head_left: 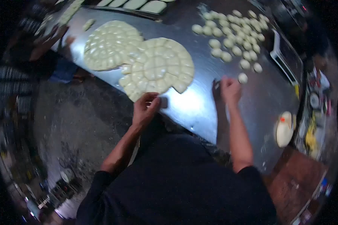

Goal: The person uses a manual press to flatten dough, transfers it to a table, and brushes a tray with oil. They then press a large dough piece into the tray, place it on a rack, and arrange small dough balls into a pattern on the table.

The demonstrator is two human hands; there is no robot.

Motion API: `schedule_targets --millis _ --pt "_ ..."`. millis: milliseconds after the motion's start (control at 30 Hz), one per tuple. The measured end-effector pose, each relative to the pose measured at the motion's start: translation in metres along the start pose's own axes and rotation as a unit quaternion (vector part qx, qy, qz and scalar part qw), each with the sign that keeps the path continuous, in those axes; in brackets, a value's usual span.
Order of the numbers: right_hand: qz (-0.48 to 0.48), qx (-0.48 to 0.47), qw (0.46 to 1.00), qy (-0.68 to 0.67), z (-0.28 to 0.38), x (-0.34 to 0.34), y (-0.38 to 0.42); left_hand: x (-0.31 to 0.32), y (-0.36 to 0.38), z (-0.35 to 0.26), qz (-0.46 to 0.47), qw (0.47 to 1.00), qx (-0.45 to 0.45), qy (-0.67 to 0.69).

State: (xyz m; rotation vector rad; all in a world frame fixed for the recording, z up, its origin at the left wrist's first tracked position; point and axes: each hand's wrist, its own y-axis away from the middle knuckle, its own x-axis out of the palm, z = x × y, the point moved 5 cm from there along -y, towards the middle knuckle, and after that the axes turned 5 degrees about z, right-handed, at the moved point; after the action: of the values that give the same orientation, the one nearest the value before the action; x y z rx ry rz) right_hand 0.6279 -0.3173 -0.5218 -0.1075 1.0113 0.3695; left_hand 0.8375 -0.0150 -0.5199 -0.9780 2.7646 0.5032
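Two flat rounds of dough, scored into many small pieces, overlap on the metal table: a farther round (110,45) and a nearer round (157,65). My left hand (145,108) is at the nearer round's front edge, with its fingers curled and a pale bit of dough (149,104) showing between them. My right hand (231,91) is over the table, right of the rounds, with its fingers closed and slightly blurred. What it holds, if anything, is hidden. A single dough ball (243,78) sits just beside it.
Many dough balls (233,33) lie at the far right of the table (199,112). A white-edged device (283,60) and a pale oval lump (284,134) are along the right side. At the far left, another person's arms (49,43) work over dough. Trays (139,5) stand at the back.
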Motion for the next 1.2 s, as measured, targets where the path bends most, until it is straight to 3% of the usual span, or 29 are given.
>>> schedule_targets --millis 67,100,133,167,200,233,300,333,367,400,433,467,533,567,633,700,733,767,833,867,900,967,1000,1033,1067,1100,1133,1167,1200 --pt "0.12 -0.003 0.992 -0.024 0.065 0.063 0.046 0.003 -0.011 0.013 -0.001 0.998 -0.043 0.034" --pt "0.075 -0.103 0.992 -0.013 0.085 0.092 0.057 0.009 -0.019 0.005 0.011 0.999 -0.002 0.034" --pt "0.008 -0.143 0.988 -0.064 0.106 0.112 0.065 0.016 -0.025 -0.017 0.003 0.995 0.1 0.014" --pt "-0.029 -0.171 0.969 -0.178 0.128 0.113 0.073 0.024 -0.03 -0.038 -0.012 0.989 0.148 -0.018" --pt "-0.026 -0.216 0.952 -0.216 0.133 0.117 0.071 0.031 -0.036 -0.056 -0.033 0.968 0.233 -0.088" --pt "-0.029 -0.26 0.932 -0.251 0.133 0.124 0.067 0.038 -0.042 -0.067 -0.035 0.964 0.242 -0.099" --pt "0.152 -0.201 0.923 -0.289 0.109 0.153 0.056 0.053 -0.047 -0.077 -0.067 0.951 0.249 -0.168" --pt "0.143 -0.26 0.947 -0.123 0.098 0.157 0.057 0.066 -0.064 -0.044 -0.034 0.943 0.235 -0.231" --pt "0.148 -0.236 0.944 -0.174 0.081 0.146 0.057 0.078 -0.075 -0.008 0.04 0.934 0.303 -0.186" --pt "0.151 -0.213 0.939 -0.225 0.063 0.134 0.056 0.089 -0.094 0.02 0.093 0.949 0.179 -0.242" --pt "0.115 -0.171 0.93 -0.305 0.043 0.126 0.051 0.095 -0.088 0.011 0.105 0.907 0.219 -0.346" --pt "0.162 -0.132 0.945 -0.25 0.016 0.089 0.066 0.101 -0.078 0.001 0.107 0.852 0.262 -0.44" --pt "0.249 -0.084 0.93 -0.255 -0.024 0.056 0.089 0.113 -0.065 -0.012 0.108 0.862 0.267 -0.416" --pt "0.219 -0.032 0.921 -0.322 -0.06 0.061 0.102 0.108 -0.068 -0.006 0.086 0.868 0.269 -0.408" --pt "0.16 -0.037 0.89 -0.426 -0.083 0.017 0.122 0.108 -0.071 -0.014 0.062 0.911 0.235 -0.333" --pt "0.136 -0.053 0.844 -0.516 -0.047 -0.037 0.144 0.13 -0.04 -0.055 0.022 0.989 0.056 -0.133" --pt "0.16 -0.072 0.839 -0.514 -0.027 -0.053 0.146 0.159 -0.03 -0.066 0.092 0.991 0.006 -0.095" --pt "0.106 -0.125 0.878 -0.449 -0.01 -0.074 0.147 0.19 -0.018 -0.063 0.219 0.962 -0.127 0.108" --pt "-0.039 -0.244 0.913 -0.323 0.0 -0.096 0.147 0.226 -0.001 -0.084 0.292 0.911 -0.167 0.237" --pt "-0.08 -0.245 0.923 -0.286 -0.006 -0.116 0.15 0.216 -0.002 -0.094 0.27 0.917 -0.165 0.244" --pt "-0.079 -0.257 0.927 -0.261 -0.016 -0.14 0.156 0.2 -0.007 -0.111 0.223 0.972 -0.061 0.05" --pt "-0.089 -0.209 0.943 -0.244 -0.07 -0.163 0.165 0.171 -0.021 -0.112 0.102 0.957 0.086 -0.256" --pt "-0.133 -0.157 0.961 -0.187 -0.103 -0.17 0.174 0.148 -0.031 -0.087 0.04 0.95 0.114 -0.289" --pt "-0.158 -0.065 0.974 -0.147 -0.149 -0.153 0.183 0.122 -0.034 -0.059 0.036 0.964 0.075 -0.253" --pt "-0.185 0.027 0.976 -0.108 -0.187 -0.137 0.192 0.108 -0.02 -0.043 -0.043 0.925 0.142 -0.351" --pt "-0.141 0.109 0.968 -0.176 -0.191 -0.118 0.204 0.115 -0.022 0.026 -0.044 0.849 0.212 -0.482" --pt "-0.098 0.195 0.97 -0.106 -0.224 -0.062 0.204 0.127 0.009 0.033 -0.044 0.838 0.225 -0.494" --pt "-0.183 0.13 0.972 0.07 -0.194 -0.045 0.207 0.147 0.033 0.023 -0.039 0.834 0.246 -0.492" --pt "-0.193 0.016 0.976 0.097 -0.171 -0.028 0.192 0.169 0.037 0.013 0.001 0.851 0.19 -0.49"
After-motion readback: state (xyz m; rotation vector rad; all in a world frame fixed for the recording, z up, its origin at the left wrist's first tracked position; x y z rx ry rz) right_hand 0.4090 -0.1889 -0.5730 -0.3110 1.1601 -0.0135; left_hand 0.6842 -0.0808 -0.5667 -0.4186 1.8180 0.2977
